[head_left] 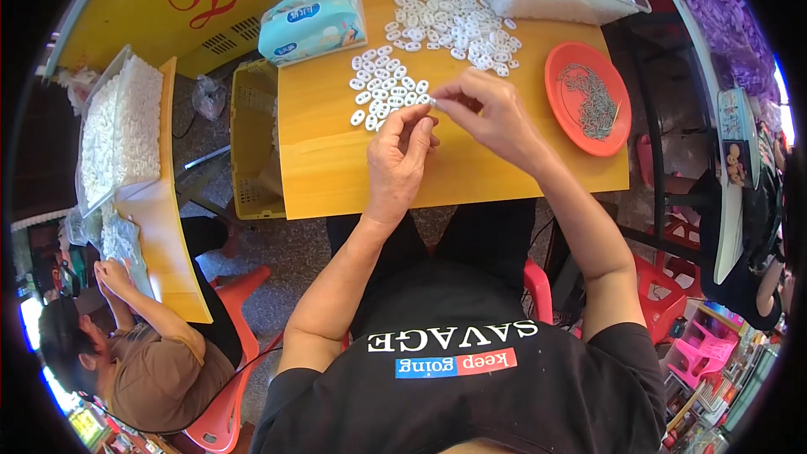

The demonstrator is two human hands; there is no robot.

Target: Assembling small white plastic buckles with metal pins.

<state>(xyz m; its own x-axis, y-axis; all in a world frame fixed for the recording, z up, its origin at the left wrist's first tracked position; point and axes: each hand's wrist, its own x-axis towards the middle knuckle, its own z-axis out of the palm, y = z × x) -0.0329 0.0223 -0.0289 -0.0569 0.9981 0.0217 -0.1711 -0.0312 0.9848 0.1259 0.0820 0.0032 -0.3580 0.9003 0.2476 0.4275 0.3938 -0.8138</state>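
Apparently much was left to do: at ten o'clock lay some white two-holed pieces [387, 84], whether finished I couldn't tell. The left hand [395, 164] and right hand [496, 113] met, pinching a small pale piece [433, 102], with a fuller white pile [454, 25] at one o'clock and metal bits [597, 109] on a red plate [561, 109] at three.

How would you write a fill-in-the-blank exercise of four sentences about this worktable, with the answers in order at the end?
1. The light-blue pack stands toward the ____ side of the table.
2. The loose oval pieces on the table are ____ in colour.
3. Of the person's left hand and right hand, the ____ one is nearer to the round red dish.
4. The plastic crate beside the table is ____.

Missing words: left; white; right; yellow.
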